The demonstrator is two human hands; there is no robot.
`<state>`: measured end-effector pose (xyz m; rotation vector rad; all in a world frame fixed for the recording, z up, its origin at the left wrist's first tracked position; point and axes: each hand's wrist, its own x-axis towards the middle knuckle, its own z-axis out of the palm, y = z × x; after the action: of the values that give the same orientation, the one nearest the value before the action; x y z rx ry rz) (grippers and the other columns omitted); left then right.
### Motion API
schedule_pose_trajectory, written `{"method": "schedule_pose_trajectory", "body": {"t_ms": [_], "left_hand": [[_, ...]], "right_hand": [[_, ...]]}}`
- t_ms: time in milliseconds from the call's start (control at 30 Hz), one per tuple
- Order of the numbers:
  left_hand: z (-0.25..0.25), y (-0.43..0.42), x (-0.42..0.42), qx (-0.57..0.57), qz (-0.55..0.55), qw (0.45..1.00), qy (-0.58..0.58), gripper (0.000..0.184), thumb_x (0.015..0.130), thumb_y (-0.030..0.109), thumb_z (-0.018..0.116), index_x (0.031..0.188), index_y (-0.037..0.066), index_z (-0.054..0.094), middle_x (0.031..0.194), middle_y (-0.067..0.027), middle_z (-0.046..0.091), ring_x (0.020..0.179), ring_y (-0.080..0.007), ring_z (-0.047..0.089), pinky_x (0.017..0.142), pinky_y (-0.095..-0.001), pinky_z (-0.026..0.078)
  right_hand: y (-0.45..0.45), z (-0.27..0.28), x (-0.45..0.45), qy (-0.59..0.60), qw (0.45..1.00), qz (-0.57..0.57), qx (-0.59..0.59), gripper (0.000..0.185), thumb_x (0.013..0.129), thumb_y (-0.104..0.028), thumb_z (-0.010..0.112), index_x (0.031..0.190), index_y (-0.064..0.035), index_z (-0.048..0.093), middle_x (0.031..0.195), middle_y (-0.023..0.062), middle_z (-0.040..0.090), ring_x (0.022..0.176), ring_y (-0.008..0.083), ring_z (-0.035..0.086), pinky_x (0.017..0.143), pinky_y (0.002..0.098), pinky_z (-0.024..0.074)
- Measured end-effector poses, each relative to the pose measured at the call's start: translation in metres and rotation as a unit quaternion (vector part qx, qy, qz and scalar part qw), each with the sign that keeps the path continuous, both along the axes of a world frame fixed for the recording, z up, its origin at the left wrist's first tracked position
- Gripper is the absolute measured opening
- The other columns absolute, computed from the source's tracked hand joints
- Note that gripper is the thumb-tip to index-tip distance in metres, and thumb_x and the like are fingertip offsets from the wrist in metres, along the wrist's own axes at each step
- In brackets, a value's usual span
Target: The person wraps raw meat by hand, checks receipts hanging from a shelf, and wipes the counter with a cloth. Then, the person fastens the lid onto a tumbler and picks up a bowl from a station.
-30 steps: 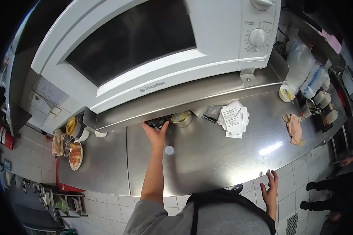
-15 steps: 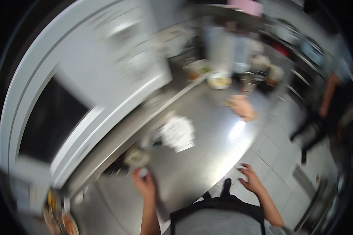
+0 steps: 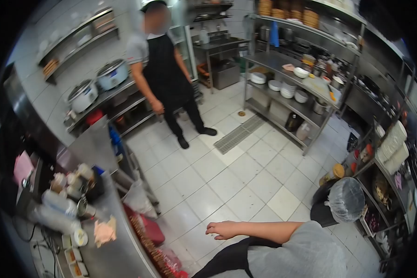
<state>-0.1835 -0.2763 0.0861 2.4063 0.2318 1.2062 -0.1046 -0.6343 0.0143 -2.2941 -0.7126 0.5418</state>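
Note:
One hand of mine shows, my right hand (image 3: 221,230), stretched out over the tiled floor with its fingers loosely apart and nothing between them. To its left is the steel counter (image 3: 120,241), which bears a pinkish cloth (image 3: 105,232), a small white tub (image 3: 80,237), squeeze bottles (image 3: 74,184) and plastic bags (image 3: 55,217). My left hand is outside the frame. Below the counter's edge lie a white bag (image 3: 139,198) and a red container (image 3: 153,230).
A co-worker in a black apron (image 3: 167,69) stands beside two rice cookers (image 3: 112,74). A steel rack (image 3: 282,65) holds bowls and jars. At the right are a plastic-covered bin (image 3: 346,200) and crowded shelves. A drain grate (image 3: 238,134) crosses the floor.
The view has swung right, away from the microwave and papers toward the room. My left hand has left the frame. My right hand now reaches leftward across the view, still open.

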Motion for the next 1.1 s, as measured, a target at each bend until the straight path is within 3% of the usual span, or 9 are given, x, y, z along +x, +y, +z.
{"method": "schedule_pose_trajectory", "body": {"t_ms": [100, 167, 233, 333, 433, 600, 800, 1000, 1100], "left_hand": [[0.002, -0.111, 0.055, -0.062, -0.125, 0.989, 0.042, 0.034, 0.084, 0.008, 0.067, 0.115, -0.002, 0.055, 0.118, -0.0202, 0.052, 0.109, -0.0327, 0.051, 0.094, -0.0462, 0.042], [-0.025, -0.175, 0.082, -0.064, -0.23, 0.969, 0.069, 0.038, 0.085, 0.011, 0.064, 0.121, 0.005, 0.054, 0.122, -0.0163, 0.053, 0.113, -0.0296, 0.051, 0.095, -0.0466, 0.042], [-0.065, -0.231, 0.108, -0.002, -0.341, 0.935, 0.1, 0.041, 0.073, -0.002, 0.064, 0.113, -0.002, 0.054, 0.122, -0.0192, 0.048, 0.109, -0.0339, 0.052, 0.09, -0.0426, 0.047], [-0.102, -0.288, 0.13, -0.041, -0.484, 0.826, 0.286, 0.048, 0.068, -0.003, 0.065, 0.114, 0.0, 0.054, 0.125, -0.0179, 0.044, 0.11, -0.0319, 0.052, 0.087, -0.0395, 0.05], [-0.141, -0.312, 0.156, -0.091, -0.471, 0.797, 0.367, 0.052, 0.067, -0.003, 0.066, 0.117, 0.002, 0.054, 0.12, -0.017, 0.047, 0.108, -0.0299, 0.054, 0.085, -0.0363, 0.053], [-0.146, -0.365, 0.23, -0.022, -0.468, 0.731, 0.496, 0.048, 0.074, 0.003, 0.069, 0.12, 0.0, 0.054, 0.119, -0.0205, 0.048, 0.097, -0.0312, 0.063, 0.078, -0.0336, 0.058], [-0.183, -0.543, 0.355, 0.041, -0.547, 0.691, 0.47, 0.047, 0.077, 0.007, 0.068, 0.121, 0.004, 0.053, 0.121, -0.0198, 0.05, 0.102, -0.0335, 0.059, 0.078, -0.0372, 0.055], [-0.139, -0.847, 0.398, 0.225, -0.748, 0.458, 0.425, 0.047, 0.083, 0.014, 0.064, 0.127, 0.008, 0.05, 0.121, -0.019, 0.052, 0.109, -0.0342, 0.056, 0.091, -0.0392, 0.05], [-0.123, -0.976, 0.397, 0.256, -0.803, 0.42, 0.336, 0.047, 0.084, 0.017, 0.063, 0.128, 0.01, 0.048, 0.122, -0.0184, 0.051, 0.112, -0.0371, 0.053, 0.094, -0.0424, 0.046]], "right_hand": [[-0.112, 0.001, -0.028, 0.015, 0.996, -0.089, -0.02, 0.043, 0.084, -0.019, 0.064, 0.125, -0.011, 0.052, 0.125, 0.013, 0.051, 0.11, 0.0332, 0.056, 0.087, 0.0432, 0.0491], [-0.184, 0.005, -0.05, 0.023, 0.987, -0.154, -0.035, 0.041, 0.085, -0.02, 0.063, 0.124, -0.0111, 0.053, 0.122, 0.0133, 0.054, 0.11, 0.0329, 0.056, 0.088, 0.0432, 0.0487], [-0.254, -0.013, -0.068, 0.008, 0.971, -0.235, -0.044, 0.04, 0.085, -0.021, 0.062, 0.123, -0.0106, 0.055, 0.12, 0.014, 0.056, 0.111, 0.0329, 0.056, 0.089, 0.0434, 0.0482], [-0.319, 0.005, -0.091, 0.041, 0.935, -0.348, -0.064, 0.041, 0.085, -0.02, 0.063, 0.124, -0.0105, 0.055, 0.12, 0.0141, 0.057, 0.11, 0.0334, 0.057, 0.09, 0.0435, 0.0479], [-0.358, 0.012, -0.087, 0.061, 0.926, -0.372, 0.02, 0.042, 0.085, -0.021, 0.063, 0.125, -0.0104, 0.055, 0.12, 0.0146, 0.057, 0.109, 0.0336, 0.057, 0.091, 0.0432, 0.0479], [-0.419, -0.003, -0.056, 0.075, 0.926, -0.37, 0.001, 0.041, 0.086, -0.022, 0.063, 0.124, -0.0087, 0.055, 0.118, 0.0156, 0.058, 0.112, 0.034, 0.055, 0.093, 0.0426, 0.0465], [-0.531, -0.026, -0.064, 0.088, 0.855, -0.505, -0.08, 0.042, 0.083, -0.024, 0.065, 0.121, -0.0076, 0.057, 0.118, 0.0187, 0.059, 0.109, 0.0364, 0.056, 0.092, 0.0431, 0.0469], [-0.607, -0.038, -0.119, 0.044, 0.719, -0.682, -0.126, 0.044, 0.079, -0.025, 0.069, 0.117, -0.0041, 0.061, 0.108, 0.0187, 0.064, 0.09, 0.0337, 0.065, 0.082, 0.0413, 0.052], [-0.633, -0.06, -0.119, 0.117, 0.699, -0.7, -0.088, 0.047, 0.078, -0.028, 0.07, 0.118, -0.0054, 0.061, 0.108, 0.019, 0.064, 0.096, 0.0338, 0.063, 0.085, 0.0419, 0.0507]]}}
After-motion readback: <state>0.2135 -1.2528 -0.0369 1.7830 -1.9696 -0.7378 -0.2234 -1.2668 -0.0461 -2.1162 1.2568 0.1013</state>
